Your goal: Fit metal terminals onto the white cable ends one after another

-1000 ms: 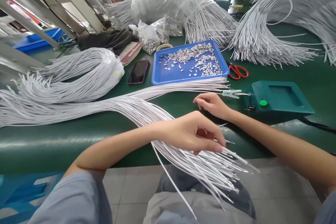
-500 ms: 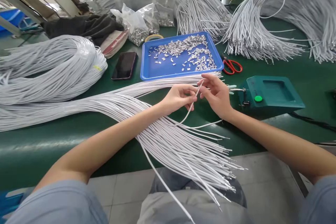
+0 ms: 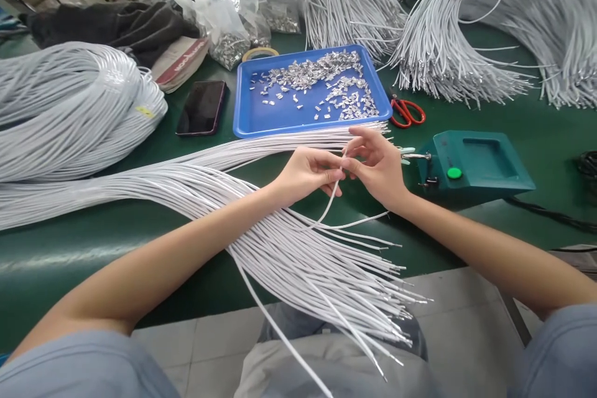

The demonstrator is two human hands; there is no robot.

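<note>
Between finger and thumb, my left hand (image 3: 310, 175) pinches one white cable (image 3: 330, 204) near its upper end. My right hand (image 3: 375, 165) meets it there, thumb and forefinger closed at the cable's tip, the other fingers curled above. The very tip is hidden by the fingers. Under my left forearm lies a fanned bundle of white cables (image 3: 280, 249), their ends pointing right and toward my lap. A second bundle (image 3: 261, 144) runs behind my hands. Beyond it sits a blue tray (image 3: 265, 121) with small metal pieces (image 3: 317, 71).
Right of my hands stands a green device (image 3: 485, 161) with a green button. Red-handled scissors (image 3: 407, 113) lie beside the tray, a phone (image 3: 202, 107) to its left. Coiled grey cables (image 3: 69, 106), bags of metal pieces (image 3: 228, 37) and more cable bundles (image 3: 448, 43) surround the back.
My right thumb and forefinger have closed on the upper end of the cable, which stood free between my hands before. The whole view has shifted slightly.
</note>
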